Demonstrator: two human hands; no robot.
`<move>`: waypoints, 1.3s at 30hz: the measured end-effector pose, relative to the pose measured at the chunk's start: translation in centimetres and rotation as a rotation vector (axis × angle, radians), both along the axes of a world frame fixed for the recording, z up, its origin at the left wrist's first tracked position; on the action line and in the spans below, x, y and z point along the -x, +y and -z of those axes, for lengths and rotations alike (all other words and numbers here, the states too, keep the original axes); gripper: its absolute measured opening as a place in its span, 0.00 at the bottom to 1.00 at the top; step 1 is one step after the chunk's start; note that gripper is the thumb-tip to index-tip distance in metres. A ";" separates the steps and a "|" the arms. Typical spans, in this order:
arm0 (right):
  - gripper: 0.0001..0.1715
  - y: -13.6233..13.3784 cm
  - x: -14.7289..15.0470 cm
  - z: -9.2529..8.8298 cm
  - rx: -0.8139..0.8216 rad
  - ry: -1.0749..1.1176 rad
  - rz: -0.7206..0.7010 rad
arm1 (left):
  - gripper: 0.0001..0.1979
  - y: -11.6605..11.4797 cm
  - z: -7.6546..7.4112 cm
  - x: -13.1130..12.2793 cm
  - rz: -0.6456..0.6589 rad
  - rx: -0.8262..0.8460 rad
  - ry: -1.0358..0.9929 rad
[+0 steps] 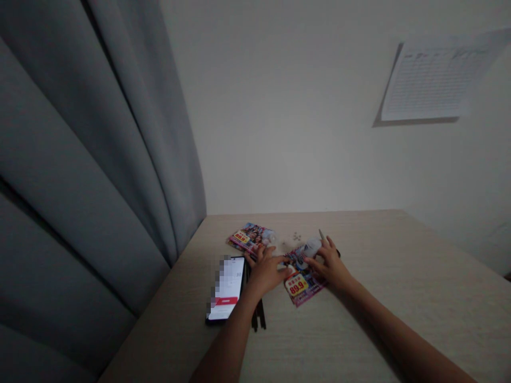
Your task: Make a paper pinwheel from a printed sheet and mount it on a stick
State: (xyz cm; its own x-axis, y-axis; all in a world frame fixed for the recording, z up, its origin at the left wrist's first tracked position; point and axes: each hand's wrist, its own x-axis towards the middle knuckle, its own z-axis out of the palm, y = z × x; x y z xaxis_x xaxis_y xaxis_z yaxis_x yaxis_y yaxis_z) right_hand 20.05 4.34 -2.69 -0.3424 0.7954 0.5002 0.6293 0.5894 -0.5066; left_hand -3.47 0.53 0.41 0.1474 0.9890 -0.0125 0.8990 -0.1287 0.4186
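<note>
A colourful printed flyer (305,282) with a yellow "89.9" label lies on the table between my hands. My left hand (268,272) is at its left edge, fingers spread, thumb and index fingertips against the paper. From the right, my right hand (332,264) reaches over the flyer with its fingers apart, the lower ones touching its surface. A pale, greyish piece (312,247), perhaps clear plastic, covers the flyer's upper part by my right fingertips. Behind that hand, a thin pointed tool (321,234) shows its tip; a dark end pokes out on the other side.
A similar flyer (248,236) lies farther back, beside several tiny pieces (296,236). Left of my forearm are a lit phone (228,290) and dark thin sticks (261,315). A grey curtain (131,133) borders the table's left side; a written sheet (435,80) hangs on the wall.
</note>
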 end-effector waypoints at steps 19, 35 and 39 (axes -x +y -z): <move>0.16 -0.8 0.8 -0.5 -0.018 0.001 0.002 | 0.20 -0.2 -0.5 -0.1 0.001 0.030 0.038; 0.30 0.6 -0.5 1.0 0.448 0.703 -0.081 | 0.21 -0.3 -0.7 -0.1 -0.002 0.066 0.041; 0.34 0.5 -0.7 0.3 0.281 0.566 -0.068 | 0.20 -0.2 -0.4 -0.1 -0.004 0.054 0.022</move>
State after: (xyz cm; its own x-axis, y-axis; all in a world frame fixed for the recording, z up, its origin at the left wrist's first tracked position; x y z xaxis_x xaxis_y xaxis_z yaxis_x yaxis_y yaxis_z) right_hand 20.76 4.82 -2.97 -0.1402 0.9084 0.3939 0.1844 0.4149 -0.8910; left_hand -3.40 0.32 0.85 0.1426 0.9873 -0.0693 0.9086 -0.1028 0.4047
